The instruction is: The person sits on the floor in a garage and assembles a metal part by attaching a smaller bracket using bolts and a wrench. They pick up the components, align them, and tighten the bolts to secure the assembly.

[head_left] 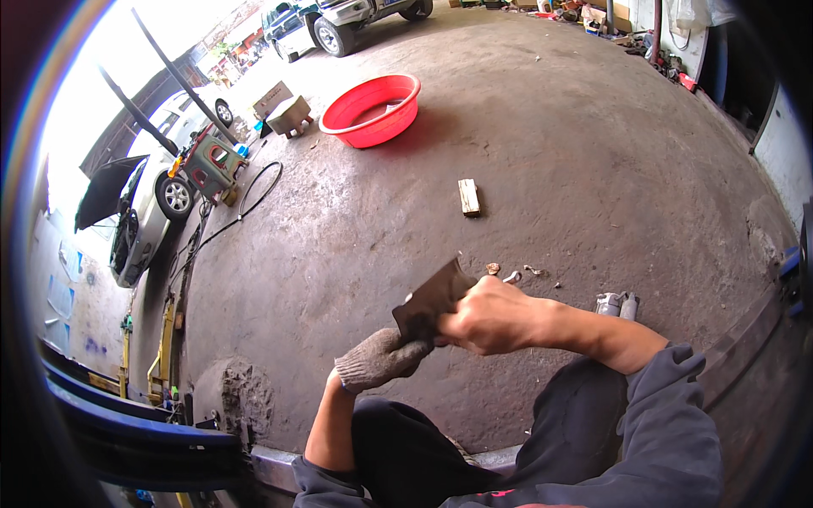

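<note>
My left hand (383,360), in a grey knit work glove, grips the lower edge of a dark, flat, roughly rectangular plate (430,303). The plate is tilted up in front of my knees, and I cannot tell its exact kind. Bare and curled into a fist, my right hand (489,317) presses against the plate's right side. Whatever its fingers hold is hidden behind the knuckles. Just beyond that hand, a small metal piece (512,277) and some small scraps (533,271) lie on the concrete floor.
A wooden block (469,197) lies ahead on the floor, with a red plastic basin (373,127) farther off. A low stool (290,115) and a hose (246,207) are at the left, near a car with its hood raised (169,190). Grey cylindrical parts (618,305) sit beyond my right forearm.
</note>
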`<control>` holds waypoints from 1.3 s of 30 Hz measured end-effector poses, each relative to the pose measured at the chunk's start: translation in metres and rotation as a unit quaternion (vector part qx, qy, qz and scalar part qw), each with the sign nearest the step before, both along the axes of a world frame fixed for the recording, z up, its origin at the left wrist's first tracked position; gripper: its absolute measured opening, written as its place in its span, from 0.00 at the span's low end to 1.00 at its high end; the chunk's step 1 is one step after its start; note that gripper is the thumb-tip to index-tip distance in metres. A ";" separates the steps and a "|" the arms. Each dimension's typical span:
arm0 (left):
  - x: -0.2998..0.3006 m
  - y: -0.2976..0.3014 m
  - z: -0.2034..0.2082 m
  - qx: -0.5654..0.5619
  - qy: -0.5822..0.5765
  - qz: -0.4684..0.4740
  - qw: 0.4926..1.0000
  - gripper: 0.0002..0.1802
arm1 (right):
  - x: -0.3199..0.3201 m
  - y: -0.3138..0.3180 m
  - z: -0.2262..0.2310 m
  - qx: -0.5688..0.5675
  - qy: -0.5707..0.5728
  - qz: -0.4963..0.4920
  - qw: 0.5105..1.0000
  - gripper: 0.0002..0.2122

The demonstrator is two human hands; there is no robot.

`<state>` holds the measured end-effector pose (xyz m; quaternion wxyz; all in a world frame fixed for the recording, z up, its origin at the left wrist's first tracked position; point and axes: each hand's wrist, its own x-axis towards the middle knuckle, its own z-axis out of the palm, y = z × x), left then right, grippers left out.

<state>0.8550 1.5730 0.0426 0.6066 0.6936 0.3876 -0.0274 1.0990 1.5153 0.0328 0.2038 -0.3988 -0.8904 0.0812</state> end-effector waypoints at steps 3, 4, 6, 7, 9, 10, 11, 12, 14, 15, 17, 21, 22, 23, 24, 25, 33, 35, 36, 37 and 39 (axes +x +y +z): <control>0.002 0.002 -0.012 0.013 -0.041 0.089 0.995 0.23 | 0.000 0.001 -0.003 0.031 0.089 -0.039 0.995 0.14; 0.004 0.003 -0.016 0.016 -0.053 0.117 0.992 0.23 | 0.001 0.001 -0.002 0.032 0.105 -0.049 0.993 0.15; 0.008 0.005 -0.023 -0.005 -0.095 0.145 0.985 0.24 | -0.001 0.001 -0.004 0.025 0.144 -0.068 0.987 0.15; 0.006 0.004 -0.021 -0.010 -0.113 0.163 0.980 0.24 | -0.007 0.003 -0.010 0.013 0.172 -0.080 0.982 0.14; 0.007 0.000 -0.017 0.018 -0.115 0.170 0.979 0.23 | -0.016 0.007 -0.022 -0.010 0.227 -0.104 0.968 0.13; 0.011 -0.005 -0.017 0.035 -0.127 0.175 0.976 0.22 | -0.020 0.007 -0.023 -0.065 0.267 -0.118 0.954 0.16; 0.013 -0.008 -0.017 0.053 -0.139 0.180 0.972 0.22 | -0.023 0.007 -0.023 -0.086 0.294 -0.123 0.944 0.16; 0.014 -0.009 -0.019 0.072 -0.140 0.188 0.970 0.21 | -0.026 0.007 -0.022 -0.107 0.320 -0.128 0.933 0.16; 0.014 -0.012 -0.018 0.128 -0.118 0.184 0.967 0.20 | -0.031 0.007 -0.022 -0.148 0.368 -0.131 0.909 0.17; 0.016 -0.012 -0.020 0.154 -0.110 0.179 0.965 0.20 | -0.032 0.007 -0.023 -0.168 0.387 -0.133 0.897 0.17; 0.018 -0.013 -0.023 0.171 -0.093 0.182 0.964 0.20 | -0.034 0.007 -0.023 -0.202 0.414 -0.133 0.877 0.18; 0.020 -0.011 -0.025 0.182 -0.088 0.184 0.962 0.19 | -0.036 0.007 -0.024 -0.211 0.430 -0.140 0.866 0.19; 0.020 -0.011 -0.026 0.190 -0.086 0.182 0.961 0.18 | -0.036 0.008 -0.024 -0.202 0.430 -0.143 0.868 0.19; 0.020 -0.011 -0.026 0.198 -0.083 0.180 0.960 0.18 | -0.035 0.007 -0.024 -0.206 0.432 -0.143 0.866 0.19; 0.020 -0.011 -0.026 0.206 -0.080 0.178 0.959 0.17 | -0.035 0.007 -0.024 -0.211 0.434 -0.143 0.864 0.19; 0.022 -0.013 -0.025 0.213 -0.098 0.178 0.956 0.16 | -0.035 0.006 -0.023 -0.216 0.436 -0.142 0.862 0.19; 0.019 -0.013 -0.031 0.193 -0.149 0.170 0.955 0.16 | -0.034 0.014 -0.035 -0.142 0.424 -0.111 0.888 0.17; 0.018 -0.010 -0.018 0.154 -0.075 0.156 0.973 0.16 | -0.028 0.016 -0.030 -0.097 0.374 -0.089 0.918 0.15; 0.017 -0.009 -0.013 0.135 -0.038 0.148 0.979 0.15 | -0.022 0.015 -0.026 -0.098 0.343 -0.081 0.931 0.15; 0.014 -0.007 -0.011 0.083 -0.043 0.135 0.986 0.16 | -0.016 0.014 -0.025 -0.099 0.311 -0.072 0.942 0.14; 0.005 -0.002 -0.007 -0.020 -0.052 0.108 0.993 0.17 | -0.007 0.012 -0.020 -0.132 0.156 -0.040 0.978 0.15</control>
